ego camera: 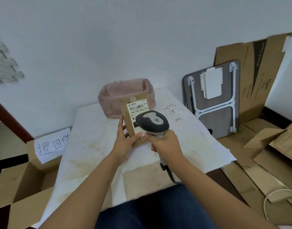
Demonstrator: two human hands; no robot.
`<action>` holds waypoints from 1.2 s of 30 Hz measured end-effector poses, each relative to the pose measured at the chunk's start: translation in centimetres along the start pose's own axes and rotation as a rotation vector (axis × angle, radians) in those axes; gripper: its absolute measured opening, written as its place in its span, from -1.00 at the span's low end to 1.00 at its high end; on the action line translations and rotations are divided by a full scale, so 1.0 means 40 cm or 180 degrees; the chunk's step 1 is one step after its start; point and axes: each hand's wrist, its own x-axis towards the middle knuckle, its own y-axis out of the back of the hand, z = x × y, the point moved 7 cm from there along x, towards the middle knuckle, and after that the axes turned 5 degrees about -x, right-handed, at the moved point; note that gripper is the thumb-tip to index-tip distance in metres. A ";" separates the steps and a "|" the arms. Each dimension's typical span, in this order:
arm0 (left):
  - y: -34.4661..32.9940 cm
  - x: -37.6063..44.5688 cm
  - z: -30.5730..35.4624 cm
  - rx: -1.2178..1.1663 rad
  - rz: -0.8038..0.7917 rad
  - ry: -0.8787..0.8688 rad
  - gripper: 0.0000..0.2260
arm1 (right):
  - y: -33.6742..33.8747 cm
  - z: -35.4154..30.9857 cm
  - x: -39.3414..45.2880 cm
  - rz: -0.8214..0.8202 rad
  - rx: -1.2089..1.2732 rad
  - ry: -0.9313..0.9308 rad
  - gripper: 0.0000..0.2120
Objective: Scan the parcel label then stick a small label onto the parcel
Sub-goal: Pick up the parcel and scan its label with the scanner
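Scan step in progress: left hand (pixel 125 142) grips the lower end of one brown parcel (pixel 133 116), fingers closed around its edges, holding it upright above the table (pixel 95 129), shipping label (pixel 137 108) facing the camera. Right hand (pixel 163 142) is wrapped shut on one scanner (pixel 151 123), its head just in front of the label. Sticking not yet done; about four small labels (pixel 172 110) lie on the table behind, count uncertain.

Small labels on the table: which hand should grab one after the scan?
Probably right: the small labels lie on its side, near the scanner it grips. The left hand holds the parcel.
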 end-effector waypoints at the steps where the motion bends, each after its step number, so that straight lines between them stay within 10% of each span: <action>1: 0.001 0.001 -0.001 -0.0014 0.0004 0.0002 -0.10 | 0.001 -0.001 -0.001 0.0017 0.0021 0.0013 -0.81; 36: 0.009 0.016 -0.014 0.0085 0.0048 0.0212 -0.08 | 0.003 0.014 0.026 0.0210 -0.0021 0.0085 -0.77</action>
